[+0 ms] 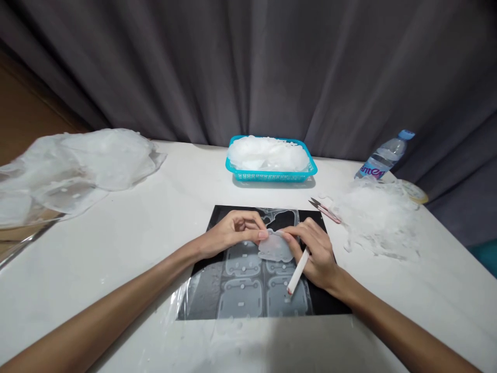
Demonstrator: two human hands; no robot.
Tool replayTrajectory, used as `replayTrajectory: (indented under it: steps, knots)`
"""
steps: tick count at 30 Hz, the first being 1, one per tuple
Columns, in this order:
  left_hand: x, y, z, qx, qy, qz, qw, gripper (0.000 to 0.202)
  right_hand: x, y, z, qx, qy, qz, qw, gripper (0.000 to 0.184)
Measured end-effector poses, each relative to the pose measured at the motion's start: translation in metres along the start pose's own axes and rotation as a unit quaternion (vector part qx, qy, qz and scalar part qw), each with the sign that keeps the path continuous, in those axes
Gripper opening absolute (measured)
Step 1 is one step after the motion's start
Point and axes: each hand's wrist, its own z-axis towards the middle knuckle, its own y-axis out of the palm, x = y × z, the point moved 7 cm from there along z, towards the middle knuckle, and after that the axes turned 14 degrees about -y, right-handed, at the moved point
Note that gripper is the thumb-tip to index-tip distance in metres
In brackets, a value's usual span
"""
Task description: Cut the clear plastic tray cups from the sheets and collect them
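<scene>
My left hand (241,233) pinches the left edge of a small, wavy-edged translucent plastic piece (276,247) between thumb and finger. At that piece's upper right edge, the fingertips of my right hand (313,248) are closed. A slim white stick-like tool (298,273) is tucked in the same hand, its reddish-marked end slanting down to the left. Both hands are above a black mat (332,303), on which lies a translucent sheet (265,298) with several rounded shapes in it. Near the sheet's top is an irregular opening, partly hidden by my hands.
Behind the mat, a turquoise basket (272,177) holds a heap of translucent pieces. Pink-handled thread snips (326,211) lie beside a pile of clear scraps (382,217) at right, before a water bottle (382,158). Translucent sheets (85,160) are heaped at left.
</scene>
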Motion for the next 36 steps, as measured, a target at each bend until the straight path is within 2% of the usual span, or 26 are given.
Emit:
replayTrajectory:
  steps: [5, 10, 16, 22, 25, 29, 36]
  knots:
    - [-0.002, 0.0, 0.0, 0.0, -0.002, -0.014, 1.0, 0.014, 0.005, 0.002, 0.001, -0.02, 0.034, 0.009, 0.999, 0.012]
    - [-0.003, -0.001, 0.001, -0.002, 0.0, -0.012, 1.0, 0.011, 0.005, 0.003, -0.001, -0.03, 0.036, 0.02, 0.999, 0.011]
    - [-0.003, -0.001, 0.0, -0.002, -0.011, -0.011, 1.0, 0.017, 0.005, 0.004, -0.001, -0.028, 0.035, 0.026, 0.999, 0.012]
    - [-0.003, 0.003, 0.0, -0.031, -0.013, -0.024, 0.999, 0.022, 0.007, 0.006, 0.001, -0.039, 0.043, 0.028, 0.998, 0.013]
    - [-0.007, 0.002, 0.001, -0.025, -0.014, -0.018, 0.999, 0.03, 0.007, 0.008, 0.0, -0.061, 0.043, 0.03, 0.997, 0.015]
    - [-0.009, -0.001, 0.002, -0.017, -0.012, -0.013, 1.0, 0.022, 0.01, 0.012, -0.001, -0.078, 0.061, 0.044, 0.994, 0.016]
    - [-0.01, -0.004, 0.005, 0.011, -0.015, -0.016, 1.0, 0.03, 0.021, 0.013, -0.002, -0.047, 0.117, 0.024, 0.992, 0.014]
